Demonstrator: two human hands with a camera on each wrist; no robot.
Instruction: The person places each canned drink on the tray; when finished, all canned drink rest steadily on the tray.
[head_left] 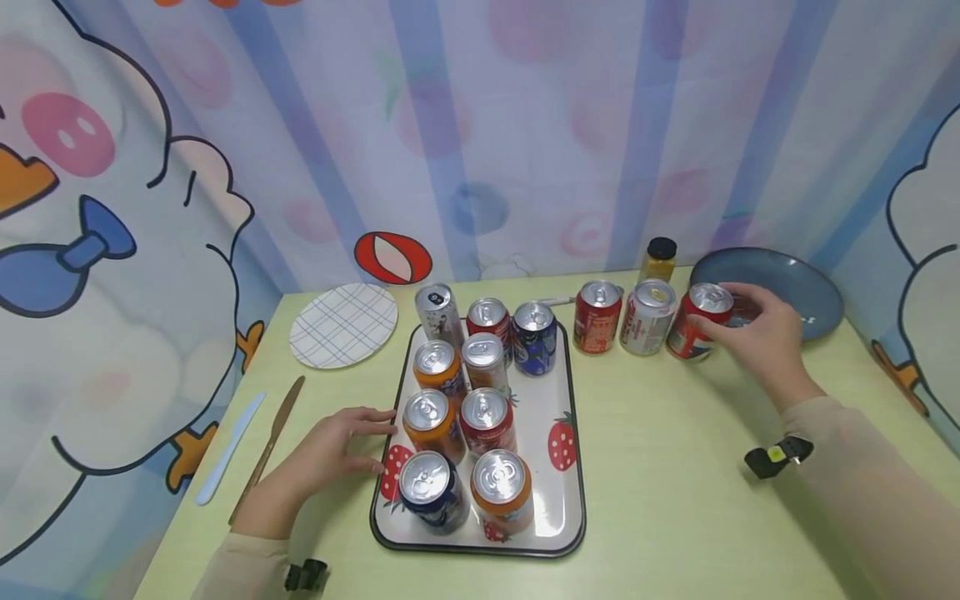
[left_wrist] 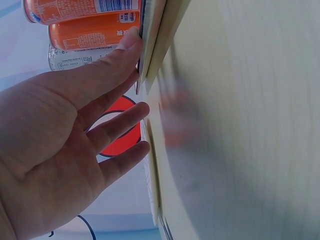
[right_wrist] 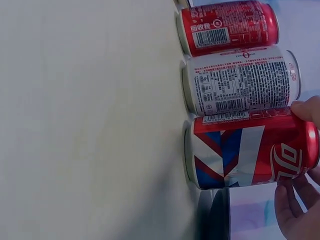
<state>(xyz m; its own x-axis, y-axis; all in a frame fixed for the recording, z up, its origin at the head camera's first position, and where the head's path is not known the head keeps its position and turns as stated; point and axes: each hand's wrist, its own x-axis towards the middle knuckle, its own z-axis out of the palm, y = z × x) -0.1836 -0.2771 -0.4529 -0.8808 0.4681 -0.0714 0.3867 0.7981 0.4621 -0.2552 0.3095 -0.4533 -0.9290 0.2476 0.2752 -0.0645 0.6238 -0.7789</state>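
My right hand (head_left: 765,337) grips the upper part of a red soda can (head_left: 693,333) with blue and white stripes. Thumb and fingers sit on opposite sides of it, and the can (right_wrist: 252,150) stands upright on the table. Right beside it are a white can (head_left: 647,321) and another red can (head_left: 597,321), in a row. At the left edge of the strawberry-print tray (head_left: 551,500) is my left hand (head_left: 330,450), its fingers loosely extended, fingertips at the rim. Several cans stand on that tray, among them an orange can (head_left: 433,429) and a dark blue can (head_left: 431,496).
Behind the row are a jar with a black lid (head_left: 660,258) and a dark oval plate (head_left: 817,292). A white checked plate (head_left: 345,325) lies at the back left. Nearer are a pale blue knife (head_left: 231,450) and a brown knife (head_left: 273,437). Printed curtains hang behind the table.
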